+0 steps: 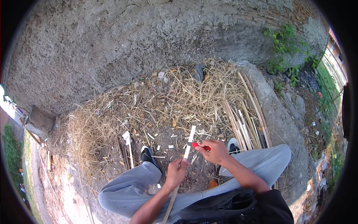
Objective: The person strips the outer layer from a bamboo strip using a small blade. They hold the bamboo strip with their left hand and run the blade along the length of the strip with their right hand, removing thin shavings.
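The left hand (176,173) is clamped on a strip (192,133) slanting out between the knees (280,154). The right hand (214,151) grips a knife (195,145), its blade (190,144) at the strip beyond the left hand. Straw (207,93) litters the ground (166,135) ahead.

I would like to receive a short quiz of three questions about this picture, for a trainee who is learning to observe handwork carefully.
1. Which hand holds the red-handled tool?
2. True or false: the left hand holds nothing.
3. The larger group of long strips lies toward which part of the picture? A) the left edge; B) the right half; C) the top edge.

Key:
1. The right hand.
2. False: the left hand grips a pale strip.
3. B.
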Action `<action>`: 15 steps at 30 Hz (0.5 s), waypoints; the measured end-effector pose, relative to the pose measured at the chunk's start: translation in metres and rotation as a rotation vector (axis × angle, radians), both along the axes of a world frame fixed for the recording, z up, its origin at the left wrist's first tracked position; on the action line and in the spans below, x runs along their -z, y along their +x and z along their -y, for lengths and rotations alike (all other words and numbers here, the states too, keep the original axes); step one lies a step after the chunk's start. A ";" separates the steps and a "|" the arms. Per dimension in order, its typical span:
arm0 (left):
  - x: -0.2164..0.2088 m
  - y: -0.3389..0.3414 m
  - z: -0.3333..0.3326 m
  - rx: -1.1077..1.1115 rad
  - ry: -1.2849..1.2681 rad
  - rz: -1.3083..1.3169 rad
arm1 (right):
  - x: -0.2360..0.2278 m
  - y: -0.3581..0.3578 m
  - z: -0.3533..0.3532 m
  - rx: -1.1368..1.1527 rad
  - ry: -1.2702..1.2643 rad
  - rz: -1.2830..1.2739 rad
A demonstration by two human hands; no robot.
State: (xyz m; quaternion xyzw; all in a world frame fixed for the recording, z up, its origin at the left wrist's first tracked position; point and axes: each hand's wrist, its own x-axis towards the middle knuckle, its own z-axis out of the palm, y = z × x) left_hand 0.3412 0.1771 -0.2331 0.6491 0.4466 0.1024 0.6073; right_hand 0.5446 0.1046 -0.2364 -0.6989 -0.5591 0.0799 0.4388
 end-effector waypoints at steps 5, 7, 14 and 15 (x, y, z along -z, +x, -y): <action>0.003 0.001 0.003 0.047 0.227 0.056 | -0.007 -0.002 -0.001 0.073 -0.030 0.060; 0.007 -0.001 0.005 0.036 0.210 0.099 | -0.005 -0.001 -0.002 0.081 -0.026 0.058; 0.003 -0.004 0.016 0.071 0.162 0.029 | 0.010 0.026 -0.014 0.187 -0.089 0.036; -0.002 -0.004 0.020 0.078 0.164 0.027 | 0.012 0.039 -0.016 0.265 -0.212 0.031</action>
